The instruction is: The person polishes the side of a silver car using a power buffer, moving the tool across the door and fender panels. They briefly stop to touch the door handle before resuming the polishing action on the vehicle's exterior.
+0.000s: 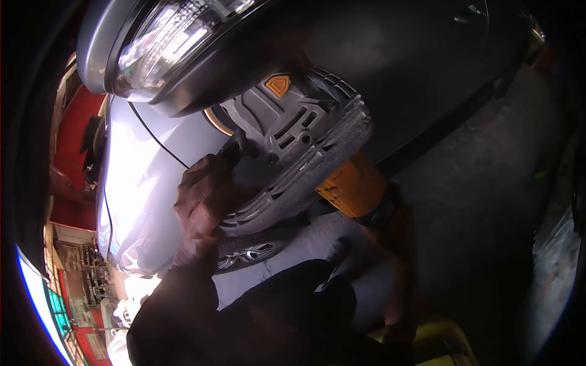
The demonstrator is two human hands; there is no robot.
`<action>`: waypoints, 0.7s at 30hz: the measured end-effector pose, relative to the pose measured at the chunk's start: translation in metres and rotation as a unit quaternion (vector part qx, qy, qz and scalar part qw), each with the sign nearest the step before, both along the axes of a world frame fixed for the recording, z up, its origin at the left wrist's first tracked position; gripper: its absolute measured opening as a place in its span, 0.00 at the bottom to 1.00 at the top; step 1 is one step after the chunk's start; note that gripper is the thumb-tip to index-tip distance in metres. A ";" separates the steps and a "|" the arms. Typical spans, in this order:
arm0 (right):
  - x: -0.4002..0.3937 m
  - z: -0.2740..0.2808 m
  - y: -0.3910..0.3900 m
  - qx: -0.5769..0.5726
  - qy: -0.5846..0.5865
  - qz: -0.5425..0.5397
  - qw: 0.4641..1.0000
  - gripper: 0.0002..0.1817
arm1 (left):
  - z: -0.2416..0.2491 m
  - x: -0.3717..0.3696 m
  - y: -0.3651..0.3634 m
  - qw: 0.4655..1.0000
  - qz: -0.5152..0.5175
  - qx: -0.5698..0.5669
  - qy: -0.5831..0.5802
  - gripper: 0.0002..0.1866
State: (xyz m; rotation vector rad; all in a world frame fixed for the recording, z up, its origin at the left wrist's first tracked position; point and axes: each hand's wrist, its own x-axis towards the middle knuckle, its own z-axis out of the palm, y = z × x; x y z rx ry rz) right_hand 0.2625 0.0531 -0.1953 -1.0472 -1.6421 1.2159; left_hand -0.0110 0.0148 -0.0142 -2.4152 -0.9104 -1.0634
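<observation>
Grey-and-orange power tool [287, 122]: centre of the action, between two hands, beside the dark door panel [421, 67]; whether it touches the paint, I cannot tell.
Heft: looks heavy, most bulk in that big grey head, so it likely wants both hands.
Shell: hard, stiff, probably tough; the ribbed rim should give some bite, the smooth faces less.
Black side handle [234, 148]: prime hold, and the left hand [204, 195] has it, fingers curled round.
Orange barrel [351, 186]: the other natural hold; the right hand [392, 213] is at its dark end, but shadow swallows the fingers, closure unclear.
Count: one tool, one side handle, one orange badge [278, 85], two hands, one alloy wheel [250, 256].
</observation>
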 end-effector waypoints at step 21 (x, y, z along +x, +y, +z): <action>-0.004 0.006 0.010 -0.012 0.039 0.017 0.999 0.39 | -0.005 -0.001 -0.004 1.000 0.012 0.000 -0.007 0.19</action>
